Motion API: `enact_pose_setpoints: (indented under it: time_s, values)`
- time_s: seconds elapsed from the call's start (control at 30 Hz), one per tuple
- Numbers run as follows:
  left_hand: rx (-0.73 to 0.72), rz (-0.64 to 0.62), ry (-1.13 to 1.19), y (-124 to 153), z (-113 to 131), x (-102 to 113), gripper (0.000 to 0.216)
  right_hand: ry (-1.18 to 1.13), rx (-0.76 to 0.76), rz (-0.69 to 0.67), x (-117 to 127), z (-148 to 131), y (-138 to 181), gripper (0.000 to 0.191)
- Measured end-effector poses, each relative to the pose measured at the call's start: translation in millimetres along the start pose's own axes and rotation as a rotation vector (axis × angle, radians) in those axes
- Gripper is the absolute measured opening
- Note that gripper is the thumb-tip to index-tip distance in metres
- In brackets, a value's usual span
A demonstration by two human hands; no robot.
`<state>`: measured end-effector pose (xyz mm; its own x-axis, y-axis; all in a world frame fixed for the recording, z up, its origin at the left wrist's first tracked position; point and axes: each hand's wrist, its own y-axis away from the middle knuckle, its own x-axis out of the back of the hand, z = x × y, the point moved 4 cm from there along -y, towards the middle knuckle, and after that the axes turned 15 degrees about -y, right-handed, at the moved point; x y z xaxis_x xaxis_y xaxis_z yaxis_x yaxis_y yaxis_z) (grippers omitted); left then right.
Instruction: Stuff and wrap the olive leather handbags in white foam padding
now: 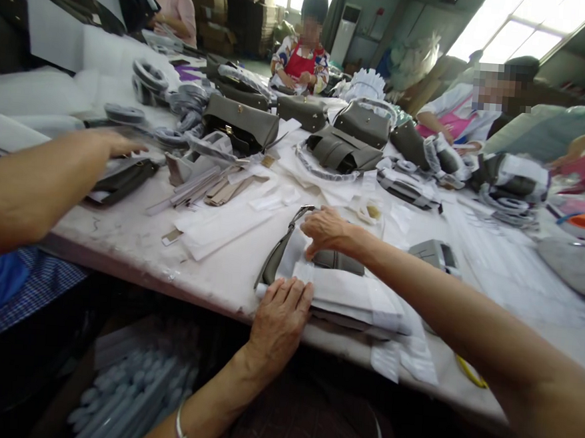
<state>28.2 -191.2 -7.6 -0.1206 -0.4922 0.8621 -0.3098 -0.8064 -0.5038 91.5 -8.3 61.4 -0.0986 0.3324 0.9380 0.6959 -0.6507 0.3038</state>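
A dark olive handbag (275, 261) lies at the table's front edge, partly covered with white wrapping sheet (352, 290). My left hand (282, 312), with a bangle on its wrist, rests its fingers flat on the sheet along the bag's near side; its thumb is hidden. Just beyond it, my right hand (326, 231) has its fingers bent and pinched on the white wrapping near the bag's upper edge. A dark strap with a metal buckle (307, 209) shows beside the right fingertips. Loose ends of the sheet hang over the table edge.
A co-worker's arm (49, 182) reaches in from the left over another dark bag (125, 179). Several olive bags (242, 122) and wrapped handles fill the table's far side. Paper strips (234, 188) lie left of centre, a grey box-like thing (435, 255) to the right. Other people sit across the table.
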Motion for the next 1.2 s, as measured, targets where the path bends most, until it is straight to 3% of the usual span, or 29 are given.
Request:
enact_pose_setpoints:
  time_s: [0.17,0.23,0.33,0.47,0.67,0.77,0.87,0.97,1.1,1.2]
  values:
    - [-0.006,-0.014,0.022,-1,0,1,0.04,-0.279,0.026,0.138,-13,15,25,0.079]
    - [-0.001,-0.035,0.033,-3,-1,2,0.044,-0.352,-0.036,0.186,-24,19,32,0.085]
    - [0.0,-0.082,0.054,-9,-5,8,0.049,-0.484,-0.152,0.27,-38,27,40,0.078]
    - [-0.023,-0.23,0.138,-22,-15,18,0.034,-0.601,-0.173,0.211,-52,30,49,0.06]
    - [-0.087,-0.417,0.3,-46,-27,19,0.01,-0.69,-0.207,0.145,-51,22,53,0.052]
    - [-0.078,-0.483,0.4,-58,-34,9,0.004,-0.646,-0.335,0.331,-51,15,48,0.049]
    - [-0.056,-0.564,0.513,-65,-41,1,0.007,-0.419,-0.354,0.457,-62,1,39,0.042]
    - [-0.047,-0.628,0.599,-67,-45,-2,0.012,-0.246,-0.29,0.45,-78,-10,31,0.047]
    - [-0.041,-0.687,0.754,-76,-52,-7,0.014,-0.211,-0.258,0.443,-86,-8,30,0.046]
    - [0.008,-0.568,0.686,-113,-83,-15,0.018,-0.224,-0.245,0.424,-87,-5,30,0.043]
